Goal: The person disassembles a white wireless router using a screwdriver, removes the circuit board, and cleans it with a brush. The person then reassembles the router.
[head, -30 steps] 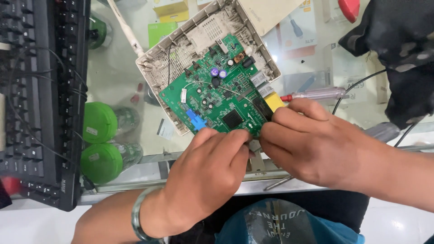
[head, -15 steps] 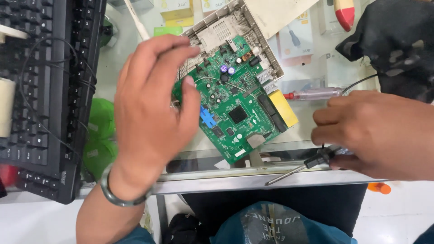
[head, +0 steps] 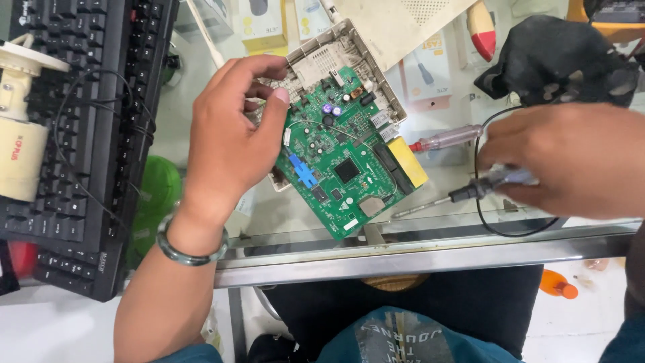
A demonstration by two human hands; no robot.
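The green rectangular circuit board (head: pixel 339 158) lies in its open beige plastic casing (head: pixel 336 50) on the glass table (head: pixel 437 195), long axis diagonal. The left hand (head: pixel 232 134), fingers loosely curled and holding nothing, touches its left edge. The right hand (head: pixel 564 158), farther right, grips a black-corded probe (head: pixel 463 195).

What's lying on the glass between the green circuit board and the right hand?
In the head view, a clear-handled screwdriver with a red tip lies on the glass countertop between the green circuit board and the right hand, beside a thin black cable loop.
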